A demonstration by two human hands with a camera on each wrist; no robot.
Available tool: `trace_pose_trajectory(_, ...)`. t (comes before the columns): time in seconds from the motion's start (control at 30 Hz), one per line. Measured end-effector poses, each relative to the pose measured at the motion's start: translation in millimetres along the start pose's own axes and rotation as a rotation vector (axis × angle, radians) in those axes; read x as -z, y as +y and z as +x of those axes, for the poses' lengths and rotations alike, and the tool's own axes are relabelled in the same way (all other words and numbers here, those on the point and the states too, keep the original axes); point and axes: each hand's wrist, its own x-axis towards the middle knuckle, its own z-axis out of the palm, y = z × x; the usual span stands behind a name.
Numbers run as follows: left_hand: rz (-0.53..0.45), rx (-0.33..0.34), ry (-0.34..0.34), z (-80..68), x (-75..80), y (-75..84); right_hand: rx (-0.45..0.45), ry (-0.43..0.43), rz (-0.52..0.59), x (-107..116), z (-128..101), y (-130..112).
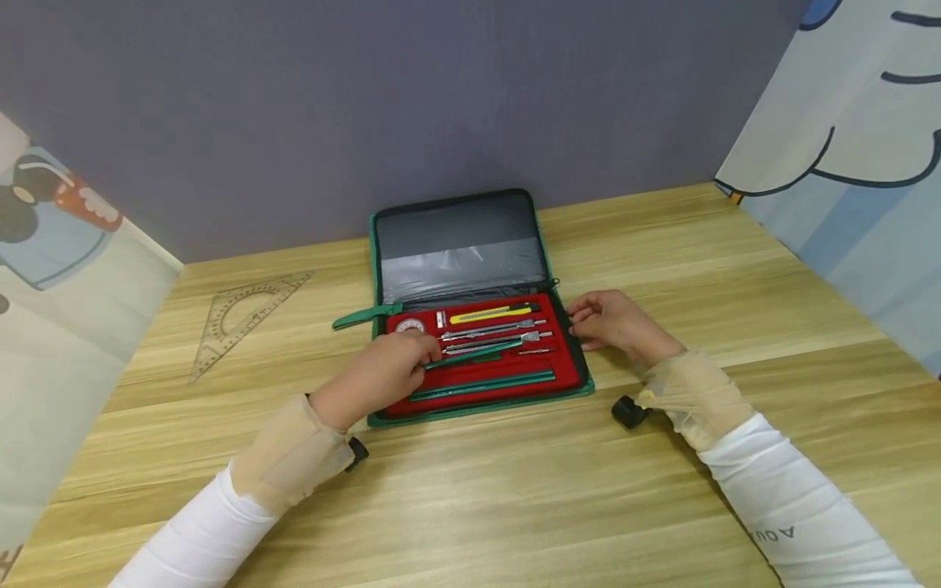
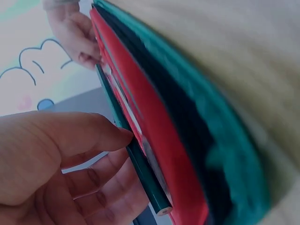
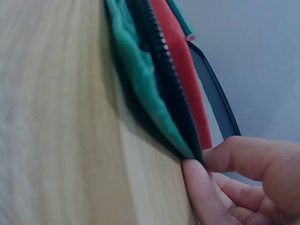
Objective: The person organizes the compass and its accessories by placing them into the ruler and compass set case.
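A green zip case (image 1: 481,414) lies spread flat, its red insert (image 1: 569,359) holding drawing tools. My left hand (image 1: 390,367) pinches a green pencil (image 2: 146,173) near one end, between thumb and fingers. That pencil slants over the insert, close above the metal compasses (image 1: 492,331). On the opposite side, my right hand (image 1: 613,322) grips the edge of the case beside the black zipper (image 3: 166,65), thumb and fingertips pinching it. Two more green pencils (image 1: 481,385) rest in the insert's front slot. A yellow utility knife (image 1: 492,314) and a small metal sharpener (image 1: 441,318) sit farther back.
The case's lid (image 1: 459,224), with a clear pocket, leans back toward the grey panel (image 1: 456,98). A green strap (image 1: 363,317) sticks out leftward. On the wooden table (image 1: 500,506), a transparent set square (image 1: 250,314) lies at the left. A round white dial (image 1: 410,325) sits in the insert.
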Motion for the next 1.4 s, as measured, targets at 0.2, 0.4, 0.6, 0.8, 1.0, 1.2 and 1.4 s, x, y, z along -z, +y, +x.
trace_pose_trajectory(0.2, 0.009, -0.062, 0.028, -1.0, -5.2, 11.7, 0.008, -0.008, 0.007, 0, 0, -1)
trace_pose_trajectory(0.4, 0.024, -0.094, 0.043, 0.0, -8.8, 17.7, 0.01, -0.013, 0.004, 1, -1, -1)
trace_pose_trajectory(0.6, 0.019, -0.089, 0.046, 0.3, -9.3, 21.7, 0.007, -0.013, 0.006, 0, -2, -2)
trace_pose_trajectory(0.8, 0.03, -0.093, 0.044, 1.8, -11.9, 23.3, 0.005, -0.013, 0.022, 0, -3, -2)
trace_pose_trajectory(1.0, 0.042, -0.096, 0.04, 2.4, -13.3, 23.8, -0.002, -0.014, 0.022, 0, -2, -3)
trace_pose_trajectory(1.2, 0.032, -0.092, 0.022, 2.8, -12.6, 26.5, -0.01, -0.01, 0.011, 0, -2, -3)
trace_pose_trajectory(1.4, 0.029, -0.081, 0.009, 3.4, -12.3, 27.6, -0.012, -0.009, 0.013, 0, -2, -3)
